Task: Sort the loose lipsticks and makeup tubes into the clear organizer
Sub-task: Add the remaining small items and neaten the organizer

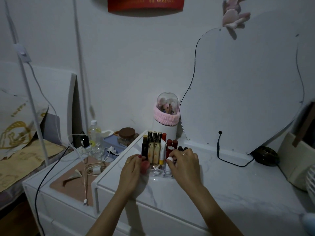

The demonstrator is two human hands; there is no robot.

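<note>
Left hand: the left hand (134, 167) curls round a small rounded pink-red item (145, 165) at the left front corner of the clear plastic organizer (159, 173); what the item is cannot be made out.
Right hand: the right hand (185, 163) pinches a small white round-tipped piece (170, 158) between thumb and fingertips, over the organizer's right front part; whether it is a cap or a tube end is unclear.
Organizer: it stands on the white marbled counter (230, 198), between the two hands, its low front trays partly hidden by them and their contents blurred.
Upright tubes: a black square lipstick case (145, 149), two gold-toned tubes (153, 153) and a white tube with a yellow base (162, 153) stand on end, long axes vertical, caps up.
Back row: three dark gold-capped tubes (154, 136) and dark red lipsticks (172, 144) also stand upright; two black rounded caps (182, 148) peek above the right hand's knuckles.
Behind: a white tub with a pink ruffled band and clear dome (167, 116) sits near a curvy white mirror back (242, 86).
Left: a lower white cabinet (56, 201) carries tangled cables, in dim light.
</note>
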